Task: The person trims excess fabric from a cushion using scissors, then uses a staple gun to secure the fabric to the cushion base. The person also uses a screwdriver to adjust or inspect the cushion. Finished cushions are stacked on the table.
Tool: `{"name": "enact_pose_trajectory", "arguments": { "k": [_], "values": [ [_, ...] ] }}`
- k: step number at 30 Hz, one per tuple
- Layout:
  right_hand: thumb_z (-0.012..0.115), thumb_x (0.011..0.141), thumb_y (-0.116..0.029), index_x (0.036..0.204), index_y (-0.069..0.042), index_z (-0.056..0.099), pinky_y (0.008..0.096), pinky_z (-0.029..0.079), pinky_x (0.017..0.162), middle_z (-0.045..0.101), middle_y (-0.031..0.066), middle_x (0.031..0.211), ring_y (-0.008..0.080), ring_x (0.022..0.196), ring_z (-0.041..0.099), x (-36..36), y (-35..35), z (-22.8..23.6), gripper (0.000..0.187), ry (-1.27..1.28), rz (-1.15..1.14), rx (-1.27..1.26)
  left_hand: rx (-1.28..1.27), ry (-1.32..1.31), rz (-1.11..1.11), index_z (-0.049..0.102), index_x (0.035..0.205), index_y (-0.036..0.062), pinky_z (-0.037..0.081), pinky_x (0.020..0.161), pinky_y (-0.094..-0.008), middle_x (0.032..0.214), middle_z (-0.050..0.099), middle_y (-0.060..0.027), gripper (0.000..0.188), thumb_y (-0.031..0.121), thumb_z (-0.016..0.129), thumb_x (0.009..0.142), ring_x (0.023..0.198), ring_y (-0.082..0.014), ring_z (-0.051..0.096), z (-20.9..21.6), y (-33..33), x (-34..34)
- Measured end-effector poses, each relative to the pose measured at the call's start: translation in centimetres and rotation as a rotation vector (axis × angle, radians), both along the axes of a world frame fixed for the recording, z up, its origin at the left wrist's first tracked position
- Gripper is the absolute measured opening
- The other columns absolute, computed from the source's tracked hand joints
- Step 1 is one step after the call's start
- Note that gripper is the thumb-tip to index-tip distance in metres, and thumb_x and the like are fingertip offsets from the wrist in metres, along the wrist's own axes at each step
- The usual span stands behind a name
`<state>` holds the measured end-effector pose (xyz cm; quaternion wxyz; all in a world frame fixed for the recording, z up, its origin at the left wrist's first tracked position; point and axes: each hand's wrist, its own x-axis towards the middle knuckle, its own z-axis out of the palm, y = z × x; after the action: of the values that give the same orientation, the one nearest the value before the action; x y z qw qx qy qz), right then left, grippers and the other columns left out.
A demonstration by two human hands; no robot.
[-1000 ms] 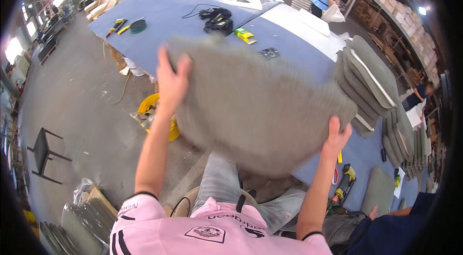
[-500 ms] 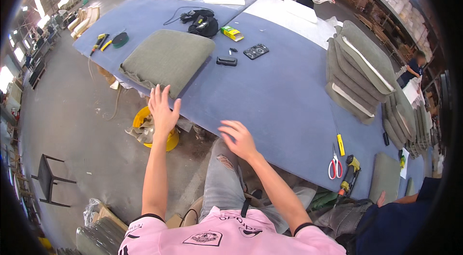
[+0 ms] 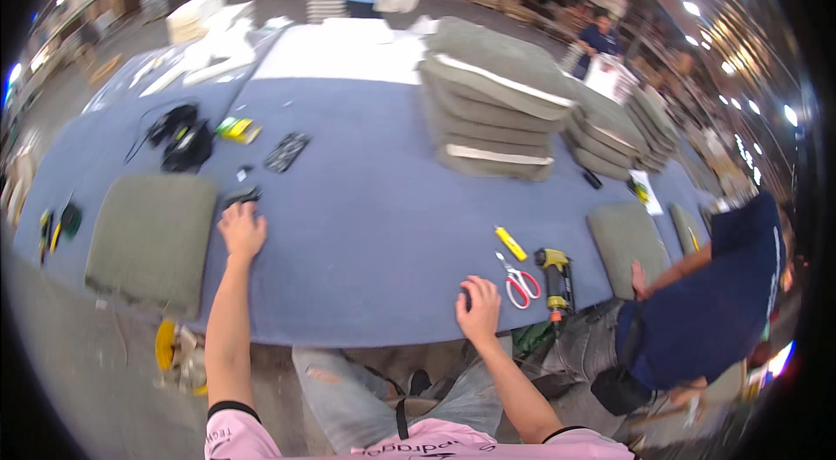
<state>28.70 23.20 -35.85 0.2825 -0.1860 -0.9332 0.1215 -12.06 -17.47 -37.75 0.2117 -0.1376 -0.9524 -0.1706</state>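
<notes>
Table: a long work table (image 3: 366,199) with a blue-grey cloth top; all places below are given from this table.
Left hand: the left hand (image 3: 241,230) lies on the table top near its left part, palm down, fingers loosely together and a little curled; it pinches nothing.
Small black thing: a small black thing (image 3: 243,195) lies on the table just at the fingertips of the left hand; I cannot tell if they touch.
Right hand: the right hand (image 3: 478,311) rests at the near edge of the table, fingers bent down onto the top; a small dark object is under the fingertips, but it is too hidden to name.
Cushion: a grey-green cushion (image 3: 150,240) lies flat at the left end of the table, just beside the left hand, apart from it.
Scissors: scissors (image 3: 520,282) with red-and-white handles lie on the table near its front edge, just right of the right hand.
Staple gun: a black and yellow staple gun (image 3: 556,276) lies beside the scissors.
Yellow cutter: a yellow cutter (image 3: 511,243) lies a bit further in from the scissors.
Stack: a stack of cushions (image 3: 492,103) stands on the far right part of the table.
Other person: a person in a dark blue shirt (image 3: 718,303) stands at the right end of the table, one hand on another cushion.
</notes>
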Motion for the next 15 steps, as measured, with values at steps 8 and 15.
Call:
{"name": "enact_pose_trajectory", "arguments": {
  "k": [8,15],
  "values": [
    [0.074,0.087,-0.015,0.113,-0.01,0.073,0.0487,0.048,0.104,0.069,0.0059,0.132,0.0323,0.127,0.06,0.0,-0.1,0.2,0.026,0.071,-0.009,-0.08,-0.039,-0.002,0.176,0.052,0.154,0.0102,0.034,0.115,-0.066,0.162,0.044,-0.0201,0.061,0.023,0.065,0.096,0.15,-0.0403,0.038,-2.6,4.5,-3.8],
    [0.074,0.088,-0.015,0.113,-0.01,0.073,0.0482,0.048,0.103,0.069,0.0055,0.132,0.0309,0.128,0.06,1.7,1.2,-0.8,0.026,0.095,-0.044,-0.063,0.722,-0.113,-0.643,0.07,0.133,0.0044,0.054,0.083,-0.031,0.095,0.069,-0.0092,0.03,0.008,0.063,0.104,0.087,-0.015,0.067,18.6,15.1,16.3]
  ]
}}
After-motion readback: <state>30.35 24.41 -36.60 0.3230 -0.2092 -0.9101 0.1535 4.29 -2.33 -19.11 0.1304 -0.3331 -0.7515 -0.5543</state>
